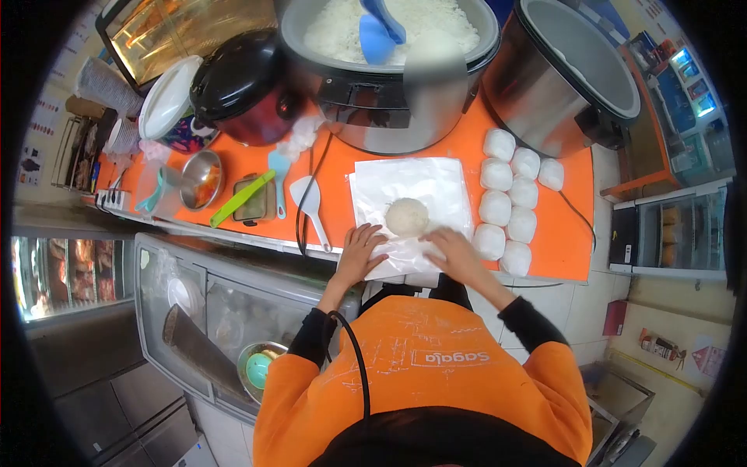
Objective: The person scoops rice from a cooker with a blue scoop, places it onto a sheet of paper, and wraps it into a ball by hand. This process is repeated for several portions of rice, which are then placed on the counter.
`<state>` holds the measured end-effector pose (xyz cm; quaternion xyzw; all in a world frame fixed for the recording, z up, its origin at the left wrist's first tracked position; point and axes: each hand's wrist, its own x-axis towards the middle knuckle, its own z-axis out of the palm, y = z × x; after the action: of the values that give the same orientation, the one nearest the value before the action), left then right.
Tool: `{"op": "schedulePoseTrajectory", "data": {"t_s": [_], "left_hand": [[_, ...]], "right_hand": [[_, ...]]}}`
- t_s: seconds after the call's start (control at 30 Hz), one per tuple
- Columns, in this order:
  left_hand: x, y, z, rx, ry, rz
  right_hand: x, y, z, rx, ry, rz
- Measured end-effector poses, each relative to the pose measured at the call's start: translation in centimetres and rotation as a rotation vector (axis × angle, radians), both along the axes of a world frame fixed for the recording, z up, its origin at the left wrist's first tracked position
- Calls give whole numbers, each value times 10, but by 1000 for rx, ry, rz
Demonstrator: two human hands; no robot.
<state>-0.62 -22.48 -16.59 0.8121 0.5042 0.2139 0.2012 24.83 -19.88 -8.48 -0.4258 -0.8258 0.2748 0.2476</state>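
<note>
A rounded mound of white rice point(407, 217) sits on a stack of white wrapping paper point(389, 183) on the orange counter. At the paper's near left part lies my left hand point(358, 255), open, its fingers stretched over the sheet just below the rice. My right hand point(461, 257) is at the near right of the paper, also open, with fingertips reaching toward the mound. Neither hand touches the rice as far as I can see. Several white wrapped rice portions point(495, 208) stand in rows to the right of the paper.
Behind the paper is a large rice cooker point(381, 117) full of rice with a blue scoop point(377, 39). A second steel cooker point(537, 86) stands right. Leftward are a white spatula point(310, 206), a green-handled utensil point(243, 199), a metal bowl point(201, 180) and a dark pot point(243, 86).
</note>
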Motion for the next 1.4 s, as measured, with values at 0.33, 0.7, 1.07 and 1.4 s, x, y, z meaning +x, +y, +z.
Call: {"op": "schedulePoseTrajectory", "data": {"t_s": [0.33,0.7,1.07,1.4], "left_hand": [[-7,10,1,12,-55,-33],[18,-22,10,-24,-42,-85],[15,-15,19,149,-176,66],[24,38,-9,18,-47,606]], "right_hand": [[31,-29,-74,31,-25,-160],[33,0,-54,-107,-286,7],[24,-4,-3,241,-158,29],[4,31,-73,-54,-98,-542]]}}
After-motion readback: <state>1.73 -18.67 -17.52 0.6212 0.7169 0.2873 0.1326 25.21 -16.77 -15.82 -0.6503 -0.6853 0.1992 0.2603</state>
